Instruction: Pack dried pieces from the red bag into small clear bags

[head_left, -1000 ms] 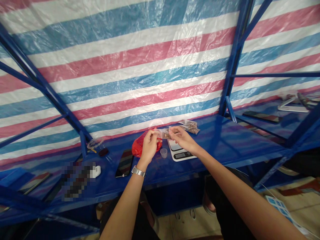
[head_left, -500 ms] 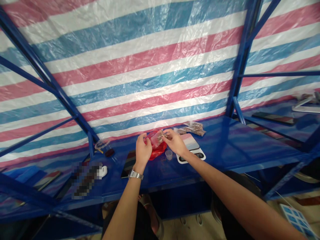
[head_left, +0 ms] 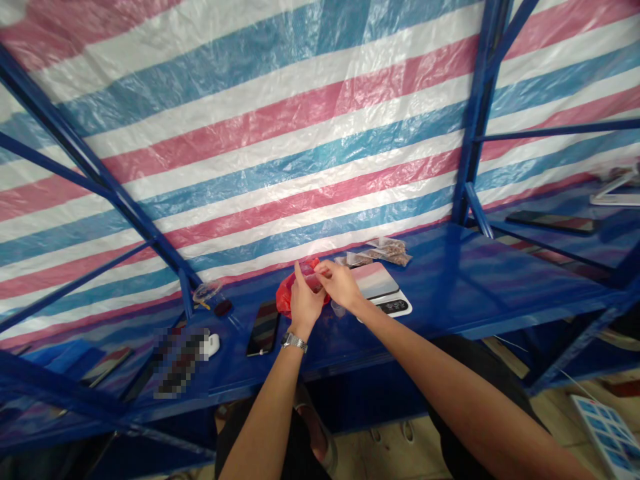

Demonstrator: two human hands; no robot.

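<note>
Close together over the blue shelf, both my hands work on a small clear plastic bag [head_left: 313,280]. My left hand [head_left: 307,303] is closed on the bag's near side, its index finger pointing up. With thumb and fingers pinched, my right hand [head_left: 342,285] grips the bag's upper right edge. My fingers cover most of the bag, so its contents are hard to see. Just behind and left of my left hand lies a crumpled red plastic bag [head_left: 284,297]. Below my right hand stands a small clear cup [head_left: 338,309], partly hidden. A white digital scale [head_left: 377,281] sits to the right.
Several filled clear bags [head_left: 389,251] lie behind the scale. Left of my hands are a dark phone [head_left: 263,328], a white earbud case [head_left: 213,345] and a clear cup with dark liquid [head_left: 221,307]. Blue posts [head_left: 473,133] and a striped tarp [head_left: 310,147] stand behind.
My left hand has moved right and turned, closing in on the small bag and my right hand. The phone is now more exposed; the small cup is more covered.
</note>
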